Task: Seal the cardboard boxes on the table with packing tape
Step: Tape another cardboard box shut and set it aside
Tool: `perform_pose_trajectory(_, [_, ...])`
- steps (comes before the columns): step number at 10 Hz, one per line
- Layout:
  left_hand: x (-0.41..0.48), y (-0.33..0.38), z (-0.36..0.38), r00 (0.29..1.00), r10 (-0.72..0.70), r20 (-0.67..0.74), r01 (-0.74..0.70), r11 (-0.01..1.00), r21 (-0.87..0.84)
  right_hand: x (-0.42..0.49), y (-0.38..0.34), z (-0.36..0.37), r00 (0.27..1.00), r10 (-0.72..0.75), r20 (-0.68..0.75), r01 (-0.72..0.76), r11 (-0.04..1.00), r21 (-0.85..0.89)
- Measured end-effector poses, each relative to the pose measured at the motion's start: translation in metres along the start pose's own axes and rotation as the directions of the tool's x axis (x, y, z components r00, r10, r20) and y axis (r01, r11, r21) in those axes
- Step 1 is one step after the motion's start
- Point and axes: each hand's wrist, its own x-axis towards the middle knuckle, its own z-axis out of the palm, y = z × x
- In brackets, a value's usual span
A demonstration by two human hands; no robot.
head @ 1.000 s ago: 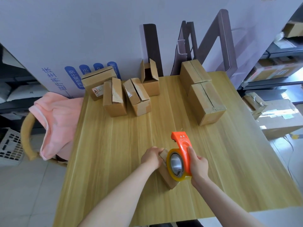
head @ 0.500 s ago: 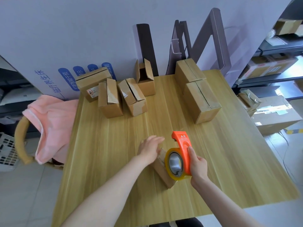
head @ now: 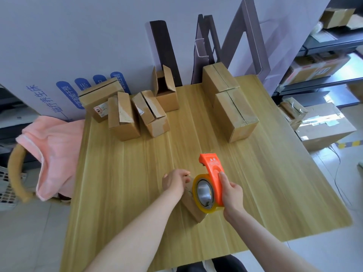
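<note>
1. Small box (head: 192,207) lies on the worktop (head: 117,183), near its front edge and between both arms.
2. Left grip (head: 175,183): fingers curled over the far end of the small box, touching it. Can't tell if the fingertips also pinch a tape end.
3. Right grip (head: 232,193): wrapped round the orange tape dispenser (head: 213,173), thumb on its flat side. The yellowish tape roll (head: 204,194) sits against the small box's right side.
4. Far side of the worktop: four boxes at left (head: 123,116), one of them upright with its flaps open (head: 165,89). Two larger boxes (head: 235,114) sit at right, end to end.
5. Pink cloth (head: 57,152) hangs off beside the worktop's left edge.
</note>
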Motion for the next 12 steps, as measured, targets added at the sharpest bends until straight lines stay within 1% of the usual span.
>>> perform_pose_trajectory(1, [0.003, 0.001, 0.009, 0.991, -0.135, -0.024, 0.134, 0.991, -0.012, -0.002, -0.003, 0.002, 1.0, -0.017, 0.003, 0.017, 1.0, -0.016])
perform_pose_trajectory(2, [0.001, 0.001, 0.011, 0.992, -0.123, -0.019, 0.123, 0.958, 0.26, -0.005, -0.005, 0.004, 1.0, -0.023, 0.011, 0.024, 0.999, -0.046])
perform_pose_trajectory(3, [0.006, -0.009, 0.01, 0.999, -0.042, -0.02, 0.046, 0.955, 0.292, -0.006, -0.006, 0.005, 1.0, -0.026, 0.008, 0.027, 0.997, -0.071])
perform_pose_trajectory(4, [-0.013, -0.03, 0.002, 0.918, 0.068, -0.39, -0.079, 0.997, -0.012, -0.006, -0.007, 0.005, 1.0, -0.022, 0.009, 0.022, 0.997, -0.076])
perform_pose_trajectory(5, [-0.04, -0.057, 0.009, 0.808, -0.184, -0.56, -0.037, 0.932, -0.36, -0.006, -0.008, 0.006, 1.0, -0.018, 0.012, 0.018, 0.996, -0.085])
perform_pose_trajectory(6, [-0.053, -0.073, 0.025, 0.844, -0.355, -0.403, 0.113, 0.851, -0.513, -0.007, -0.01, 0.007, 1.0, -0.019, 0.017, 0.021, 0.995, -0.1])
perform_pose_trajectory(7, [-0.048, -0.07, 0.033, 0.902, -0.259, -0.345, 0.048, 0.855, -0.516, -0.006, -0.01, 0.005, 1.0, -0.017, 0.014, 0.018, 0.994, -0.105])
perform_pose_trajectory(8, [-0.037, -0.062, 0.03, 0.924, -0.137, -0.358, -0.009, 0.926, -0.378, -0.006, -0.01, 0.006, 1.0, -0.023, 0.016, 0.024, 0.994, -0.111])
perform_pose_trajectory(9, [-0.029, -0.066, 0.021, 0.948, -0.067, -0.311, -0.005, 0.974, -0.225, -0.005, -0.011, 0.008, 0.999, -0.034, 0.025, 0.037, 0.992, -0.119])
perform_pose_trajectory(10, [-0.024, -0.078, 0.016, 0.97, 0.016, -0.242, -0.014, 1.0, 0.009, -0.005, -0.01, 0.01, 0.998, -0.048, 0.037, 0.053, 0.99, -0.134])
perform_pose_trajectory(11, [-0.023, -0.083, 0.015, 0.975, 0.067, -0.21, -0.03, 0.984, 0.175, -0.005, -0.008, 0.01, 0.997, -0.069, 0.042, 0.075, 0.987, -0.143])
perform_pose_trajectory(12, [-0.016, -0.084, 0.008, 0.982, 0.109, -0.153, -0.051, 0.937, 0.345, -0.004, -0.005, 0.012, 0.996, -0.08, 0.044, 0.086, 0.984, -0.157])
